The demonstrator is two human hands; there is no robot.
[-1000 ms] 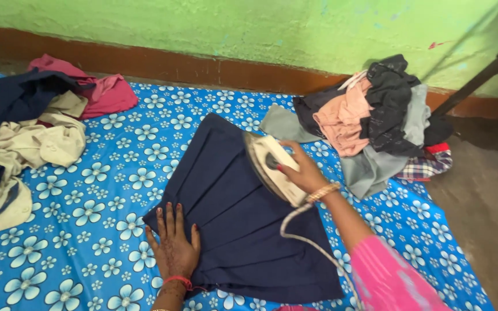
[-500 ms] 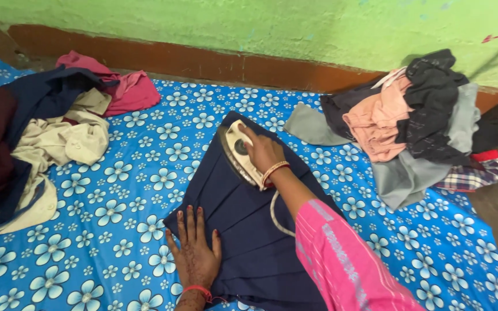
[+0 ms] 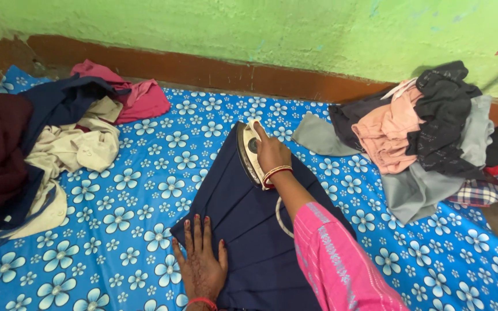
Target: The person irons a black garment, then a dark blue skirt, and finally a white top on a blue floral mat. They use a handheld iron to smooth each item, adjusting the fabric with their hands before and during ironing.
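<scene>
Looking down from the head camera, the navy pleated skirt [image 3: 243, 230] lay spread on the blue flowered sheet [image 3: 122, 230], its long axis running from the near edge of the sheet up toward the far edge by the green wall [image 3: 318, 34]. The right hand [image 3: 271, 154] was closed around the handle of the cream electric iron [image 3: 250, 154], which sat at the skirt's narrow far end, its cord [image 3: 279, 216] looping back along the pink sleeve [image 3: 341, 265]. The left hand [image 3: 202, 266] lay flat with fingers spread, pressing the skirt's near left part. So the iron lay ahead of the left hand, along the skirt's length. A heap of crumpled clothes [image 3: 47, 150] sat at the sheet's left edge, another pile of clothes [image 3: 422, 132] toward the far right corner.
</scene>
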